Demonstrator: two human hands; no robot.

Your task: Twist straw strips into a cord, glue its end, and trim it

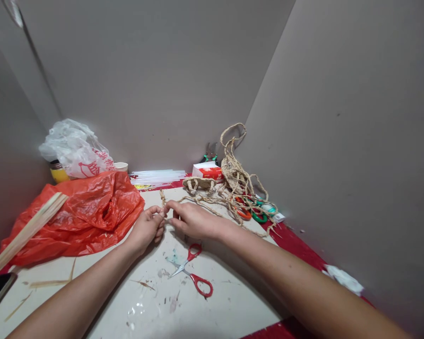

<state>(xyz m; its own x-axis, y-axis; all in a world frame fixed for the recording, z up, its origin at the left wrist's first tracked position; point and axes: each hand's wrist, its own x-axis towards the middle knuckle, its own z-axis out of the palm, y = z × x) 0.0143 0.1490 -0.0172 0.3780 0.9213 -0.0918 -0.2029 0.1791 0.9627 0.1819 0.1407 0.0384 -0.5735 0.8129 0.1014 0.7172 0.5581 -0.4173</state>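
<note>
While L hand pinches cord, R hand touches it; fingers part-curled.

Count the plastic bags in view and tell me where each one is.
2: a red bag left of the hands, and a whitish bag behind it. Others may be hidden underneath.

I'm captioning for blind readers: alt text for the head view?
Left hand and right hand meet at a braided cord. Open red-handled scissors lie nearer the camera, a red plastic bag at left, tangled rope at right.
</note>
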